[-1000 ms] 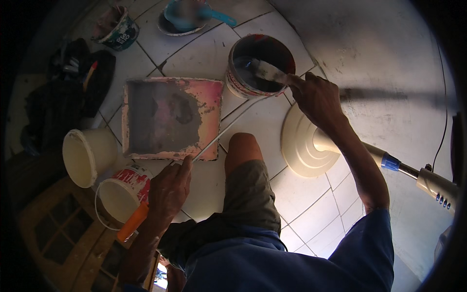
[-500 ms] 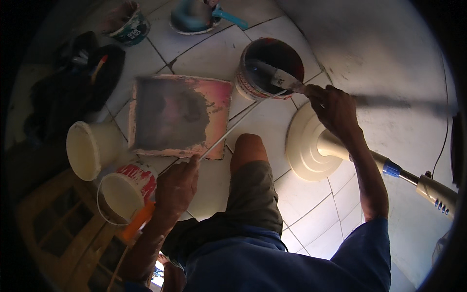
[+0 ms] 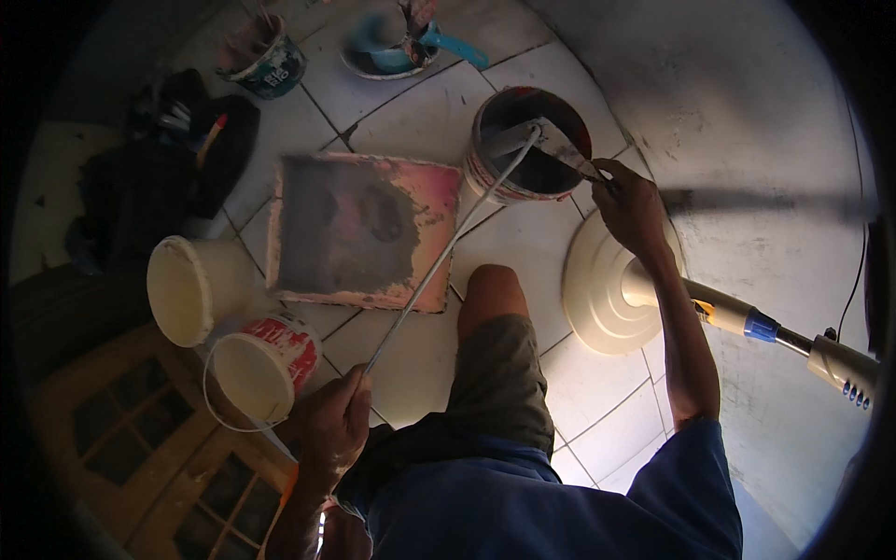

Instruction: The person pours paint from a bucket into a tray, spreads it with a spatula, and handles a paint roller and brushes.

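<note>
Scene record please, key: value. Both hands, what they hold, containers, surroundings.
left hand: closed around a thin metal rod
rod: slants up toward the dark-mouthed bucket; far end overlaps scraper blade, contact unclear
right hand: grips a scraper, blade over the bucket
tray: pink, coated grey over most of its inside
left side: cream bucket, red-and-white pail
right side: round cream stand base
floor: pale tiles

Tiled floor point(image 3: 411, 117): white, dark-jointed, brightly lit at lower right. Pale wall point(image 3: 756, 121) on the right: scuffed, crossed by a shadow band point(image 3: 747, 200). Lower left: wooden furniture point(image 3: 177, 465) with dark panes point(image 3: 156, 416).
</note>
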Tool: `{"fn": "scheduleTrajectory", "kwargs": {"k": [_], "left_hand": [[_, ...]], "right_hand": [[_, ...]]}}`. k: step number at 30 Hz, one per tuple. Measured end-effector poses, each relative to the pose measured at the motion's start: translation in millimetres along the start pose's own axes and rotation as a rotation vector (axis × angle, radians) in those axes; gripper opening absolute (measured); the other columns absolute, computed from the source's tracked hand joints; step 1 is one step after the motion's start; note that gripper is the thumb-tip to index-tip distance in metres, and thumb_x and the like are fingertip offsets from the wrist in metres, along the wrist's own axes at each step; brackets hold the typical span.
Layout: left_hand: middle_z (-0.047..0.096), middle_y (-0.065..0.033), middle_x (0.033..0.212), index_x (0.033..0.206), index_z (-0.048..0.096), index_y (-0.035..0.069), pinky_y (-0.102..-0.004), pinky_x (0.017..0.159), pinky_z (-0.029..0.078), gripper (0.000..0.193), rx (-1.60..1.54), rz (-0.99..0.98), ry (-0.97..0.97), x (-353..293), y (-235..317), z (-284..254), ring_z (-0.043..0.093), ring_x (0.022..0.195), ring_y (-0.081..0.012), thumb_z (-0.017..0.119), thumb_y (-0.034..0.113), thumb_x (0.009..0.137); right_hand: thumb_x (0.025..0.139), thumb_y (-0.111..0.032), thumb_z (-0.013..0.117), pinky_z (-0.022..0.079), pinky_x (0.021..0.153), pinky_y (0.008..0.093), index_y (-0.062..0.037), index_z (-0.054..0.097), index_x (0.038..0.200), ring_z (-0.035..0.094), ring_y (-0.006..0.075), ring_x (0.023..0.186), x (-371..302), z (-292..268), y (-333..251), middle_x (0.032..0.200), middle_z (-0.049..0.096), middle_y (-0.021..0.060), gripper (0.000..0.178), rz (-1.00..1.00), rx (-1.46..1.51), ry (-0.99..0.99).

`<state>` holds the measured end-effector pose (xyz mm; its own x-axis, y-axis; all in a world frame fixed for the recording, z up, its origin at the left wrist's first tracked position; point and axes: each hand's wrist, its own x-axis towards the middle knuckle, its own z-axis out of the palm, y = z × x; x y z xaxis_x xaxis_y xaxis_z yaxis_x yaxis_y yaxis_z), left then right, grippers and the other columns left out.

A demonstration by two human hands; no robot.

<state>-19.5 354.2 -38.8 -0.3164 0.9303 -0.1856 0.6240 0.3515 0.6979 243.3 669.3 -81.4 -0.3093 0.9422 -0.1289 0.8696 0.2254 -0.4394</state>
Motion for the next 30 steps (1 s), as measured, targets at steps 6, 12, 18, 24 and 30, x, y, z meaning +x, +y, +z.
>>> {"fn": "scheduleTrajectory", "kwargs": {"k": [6, 12, 18, 24, 30], "left_hand": [[0.055, -0.0081, 0.061, 0.097, 0.065, -0.004, -0.0263, 0.052, 0.042, 0.021, -0.107, -0.106, -0.043, -17.9, -4.9, -23.7, 0.053, 0.053, -0.0124, 0.056, 0.013, 0.089], [0.052, -0.0026, 0.056, 0.099, 0.067, -0.003, -0.0230, 0.049, 0.039, 0.021, -0.267, -0.187, -0.004, -25.7, -21.4, -51.5, 0.048, 0.050, -0.0067, 0.055, 0.013, 0.091], [0.049, 0.0027, 0.066, 0.103, 0.063, -0.004, -0.0194, 0.047, 0.030, 0.022, -0.654, -0.481, 0.099, -20.9, -42.0, -62.3, 0.041, 0.055, -0.0029, 0.051, 0.010, 0.090], [0.045, 0.0031, 0.064, 0.103, 0.063, -0.001, -0.0186, 0.043, 0.025, 0.026, -0.777, -0.655, 0.130, -2.9, -55.9, -62.3, 0.034, 0.049, -0.0022, 0.047, 0.013, 0.087], [0.043, 0.0035, 0.063, 0.100, 0.062, 0.002, -0.0195, 0.042, 0.025, 0.024, -0.909, -0.718, 0.228, 4.0, -57.3, -62.1, 0.032, 0.047, -0.0032, 0.047, 0.015, 0.087]], "right_hand": [[0.082, -0.017, 0.062, 0.050, 0.062, 0.0390, -0.0076, 0.065, 0.106, 0.065, 0.0305, 0.067, -9.6, 18.1, 9.8, 0.071, 0.065, 0.0136, 0.027, -0.139, 0.028, 0.114], [0.083, -0.012, 0.061, 0.044, 0.053, 0.0278, -0.0029, 0.063, 0.108, 0.052, 0.0127, 0.054, -87.6, 28.4, -32.8, 0.064, 0.058, 0.0086, 0.026, -0.079, 0.317, 0.185], [0.080, -0.013, 0.063, 0.053, 0.068, 0.0376, -0.0059, 0.064, 0.107, 0.067, 0.0310, 0.082, -118.8, 148.6, -63.8, 0.092, 0.067, 0.0150, 0.028, -0.307, 0.417, -0.192], [0.078, -0.020, 0.066, 0.053, 0.073, 0.0393, -0.0071, 0.066, 0.101, 0.066, 0.0327, 0.083, -122.8, 225.7, -71.2, 0.094, 0.069, 0.0124, 0.027, -0.296, 0.406, -0.459], [0.077, -0.027, 0.069, 0.052, 0.070, 0.0410, -0.0058, 0.066, 0.101, 0.067, 0.0306, 0.081, -141.1, 234.3, -82.3, 0.091, 0.068, 0.0149, 0.032, -0.404, 0.339, -0.532]]}}
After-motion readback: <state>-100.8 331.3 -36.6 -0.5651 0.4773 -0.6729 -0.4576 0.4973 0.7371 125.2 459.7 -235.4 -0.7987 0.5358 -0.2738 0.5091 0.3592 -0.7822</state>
